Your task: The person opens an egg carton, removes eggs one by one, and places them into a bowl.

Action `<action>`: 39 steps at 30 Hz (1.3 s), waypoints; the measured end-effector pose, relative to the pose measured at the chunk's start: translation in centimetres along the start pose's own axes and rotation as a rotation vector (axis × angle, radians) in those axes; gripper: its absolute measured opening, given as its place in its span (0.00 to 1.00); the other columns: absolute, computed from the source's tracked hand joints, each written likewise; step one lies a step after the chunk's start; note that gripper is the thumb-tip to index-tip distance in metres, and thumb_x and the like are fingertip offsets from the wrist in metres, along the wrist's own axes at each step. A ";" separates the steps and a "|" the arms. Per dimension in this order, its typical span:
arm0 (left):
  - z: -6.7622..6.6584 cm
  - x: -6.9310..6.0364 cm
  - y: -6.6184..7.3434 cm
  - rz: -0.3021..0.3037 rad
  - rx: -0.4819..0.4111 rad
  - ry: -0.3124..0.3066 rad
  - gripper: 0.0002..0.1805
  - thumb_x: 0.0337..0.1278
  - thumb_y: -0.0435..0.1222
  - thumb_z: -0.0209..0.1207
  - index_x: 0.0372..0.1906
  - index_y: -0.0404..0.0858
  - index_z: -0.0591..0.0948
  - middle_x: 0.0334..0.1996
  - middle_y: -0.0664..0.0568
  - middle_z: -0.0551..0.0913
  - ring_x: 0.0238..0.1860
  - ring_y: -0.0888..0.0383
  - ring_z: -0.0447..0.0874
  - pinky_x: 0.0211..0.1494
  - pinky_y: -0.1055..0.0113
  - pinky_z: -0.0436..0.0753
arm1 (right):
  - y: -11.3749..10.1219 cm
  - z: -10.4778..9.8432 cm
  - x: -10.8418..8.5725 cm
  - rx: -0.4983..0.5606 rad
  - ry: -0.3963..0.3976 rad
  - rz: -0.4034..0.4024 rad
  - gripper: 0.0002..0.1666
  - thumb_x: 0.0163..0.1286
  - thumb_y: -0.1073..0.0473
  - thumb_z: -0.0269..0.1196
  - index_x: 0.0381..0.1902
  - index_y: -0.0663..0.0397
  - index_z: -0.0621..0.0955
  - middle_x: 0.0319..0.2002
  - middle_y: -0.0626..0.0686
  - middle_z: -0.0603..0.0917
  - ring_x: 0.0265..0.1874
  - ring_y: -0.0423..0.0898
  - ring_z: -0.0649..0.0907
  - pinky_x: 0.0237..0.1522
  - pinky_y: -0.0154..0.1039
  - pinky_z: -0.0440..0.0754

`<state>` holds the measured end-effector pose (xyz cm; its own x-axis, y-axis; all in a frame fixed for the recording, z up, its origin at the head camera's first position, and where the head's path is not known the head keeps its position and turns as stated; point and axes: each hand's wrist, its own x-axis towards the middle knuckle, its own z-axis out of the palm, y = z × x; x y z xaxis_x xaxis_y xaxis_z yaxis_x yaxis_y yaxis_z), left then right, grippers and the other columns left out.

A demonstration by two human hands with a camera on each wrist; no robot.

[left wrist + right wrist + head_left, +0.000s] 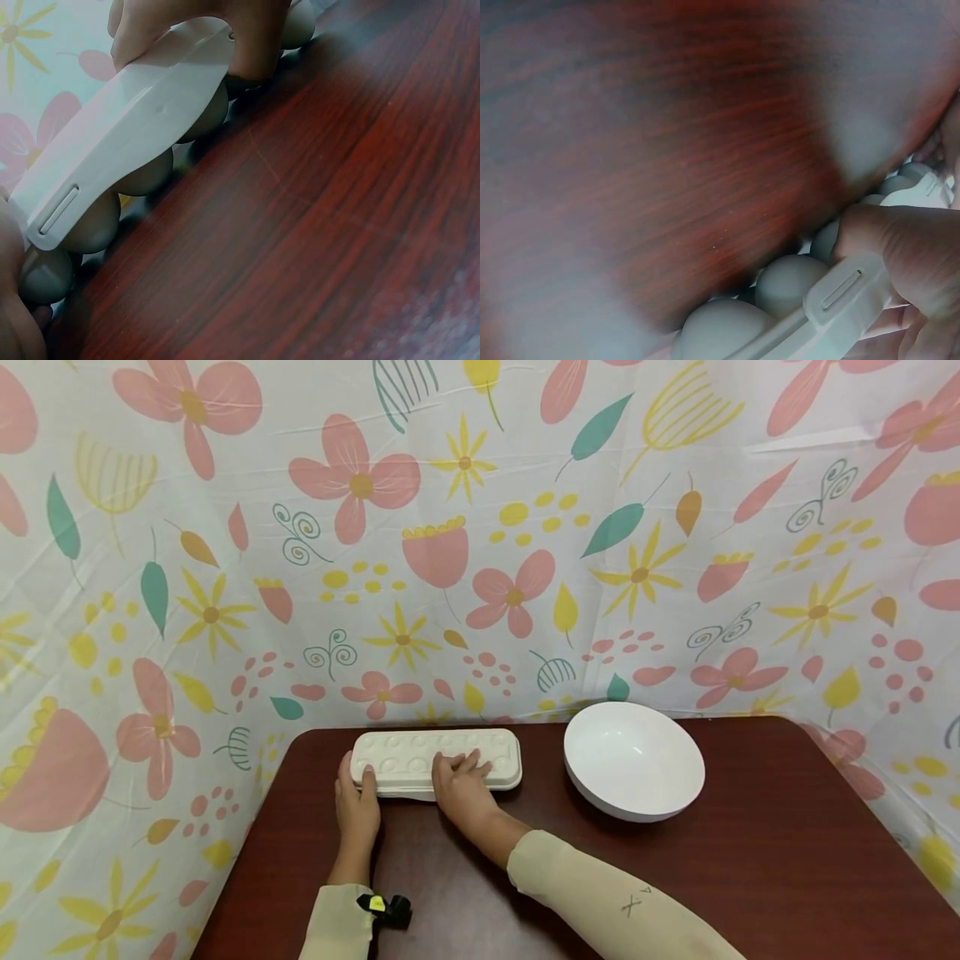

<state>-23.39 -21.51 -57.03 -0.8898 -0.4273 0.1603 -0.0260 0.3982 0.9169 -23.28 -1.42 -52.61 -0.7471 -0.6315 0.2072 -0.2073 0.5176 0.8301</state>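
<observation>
A cream-coloured egg carton (405,766) with a bumpy lid lies at the back left of the table. My left hand (356,802) grips its left end, thumb at the front corner and fingers along the side. Halfway along the carton, my right hand (468,793) holds the front edge, its fingers over the lid and its thumb on the front. In the left wrist view the carton's front flap (127,135) has a narrow slot, with rounded cups below it. The right wrist view shows the right thumb (877,232) against the flap. The carton's inside is hidden.
A white bowl (633,760) stands to the right of the carton on the dark red-brown table (712,877). Behind the table's back edge hangs a flowered cloth (517,527). A small black device (393,910) is strapped at the left wrist.
</observation>
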 end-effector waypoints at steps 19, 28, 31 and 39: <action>0.2 0.0 -0.1 -0.011 -0.006 0.011 0.34 0.76 0.54 0.46 0.79 0.47 0.58 0.69 0.35 0.65 0.69 0.35 0.66 0.69 0.37 0.65 | 0.1 -0.2 -0.1 -0.008 -0.039 -0.015 0.29 0.82 0.56 0.50 0.77 0.47 0.65 0.51 0.58 0.79 0.51 0.56 0.88 0.41 0.45 0.90; 0.2 0.1 0.1 -0.013 0.001 0.016 0.33 0.76 0.53 0.46 0.79 0.50 0.58 0.69 0.35 0.66 0.69 0.35 0.66 0.68 0.37 0.65 | 0.3 -0.2 0.1 -0.020 -0.055 -0.034 0.30 0.82 0.55 0.52 0.78 0.45 0.63 0.52 0.58 0.78 0.52 0.57 0.88 0.42 0.44 0.90; 0.1 0.1 0.1 -0.013 0.001 0.015 0.33 0.77 0.53 0.46 0.79 0.49 0.58 0.69 0.35 0.66 0.70 0.35 0.65 0.69 0.37 0.64 | 0.3 -0.3 0.1 -0.016 -0.056 -0.037 0.30 0.82 0.55 0.51 0.78 0.46 0.63 0.52 0.58 0.78 0.53 0.57 0.88 0.42 0.44 0.90; 0.1 0.1 0.0 -0.009 -0.010 0.009 0.33 0.77 0.52 0.46 0.80 0.47 0.57 0.69 0.34 0.65 0.70 0.35 0.65 0.70 0.37 0.64 | 0.2 -0.4 0.2 0.035 -0.057 -0.025 0.28 0.84 0.56 0.46 0.78 0.48 0.63 0.52 0.60 0.78 0.53 0.59 0.87 0.41 0.47 0.90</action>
<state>-23.51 -21.49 -57.09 -0.8853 -0.4384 0.1553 -0.0295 0.3860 0.9220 -23.22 -1.66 -52.25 -0.7761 -0.6111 0.1559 -0.2478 0.5228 0.8156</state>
